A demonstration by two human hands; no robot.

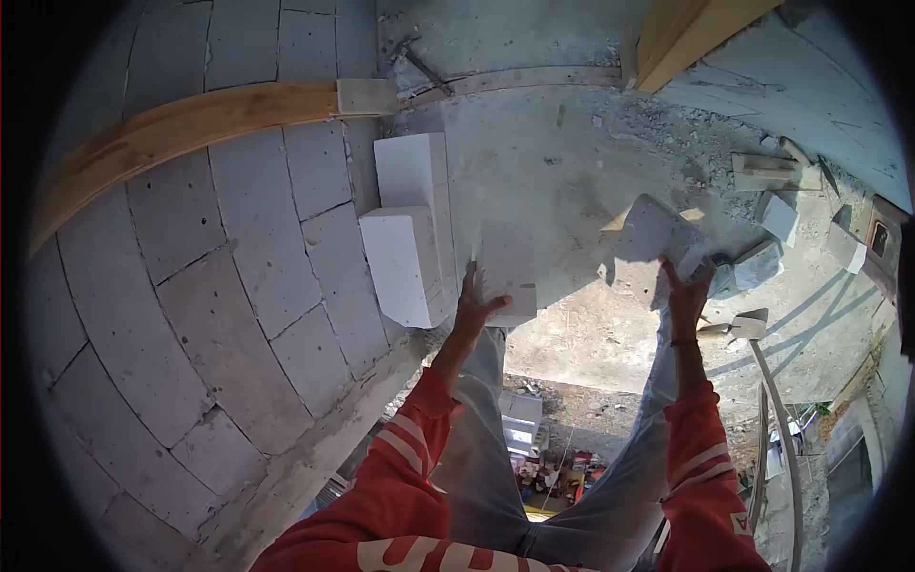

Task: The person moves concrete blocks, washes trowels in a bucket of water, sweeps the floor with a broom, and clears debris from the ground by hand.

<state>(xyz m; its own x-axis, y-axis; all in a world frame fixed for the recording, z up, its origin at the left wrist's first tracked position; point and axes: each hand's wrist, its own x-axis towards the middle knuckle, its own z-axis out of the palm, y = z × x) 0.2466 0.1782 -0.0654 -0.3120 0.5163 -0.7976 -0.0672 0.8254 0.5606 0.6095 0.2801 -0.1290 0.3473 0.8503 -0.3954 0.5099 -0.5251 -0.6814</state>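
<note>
"Spanning two pieces of masonry, a worker in a red sweatshirt leaned over a dusty floor (pixel 562 181). Where were the pieces?"

"A grey slab (pixel 658 224) lay just beyond the right hand (pixel 687 291), and a pale block (pixel 510 272) sat by the left hand (pixel 475 307), ahead of the knees."

"And the grip?"

"On the left, the thumb stood wide of the fingers, against the block. On the right, the fingers were spread at the slab's near edge. Whether either hand bore any weight could not be told."

"What might have gone wrong?"

"A one-handed hold on dusty masonry could have slipped, with a finger pinched beneath."

"And farther out?"

"White blocks (pixel 398 267) stood to the left, close enough for a swung block to chip a corner. A trowel-like tool (pixel 750 325) lay beyond the right knee, a likely snag for a foot. Between the legs, past the floor's edge, a colorful jumble (pixel 567 477) appeared to lie lower; a dropped piece might have tumbled onto it."
</note>
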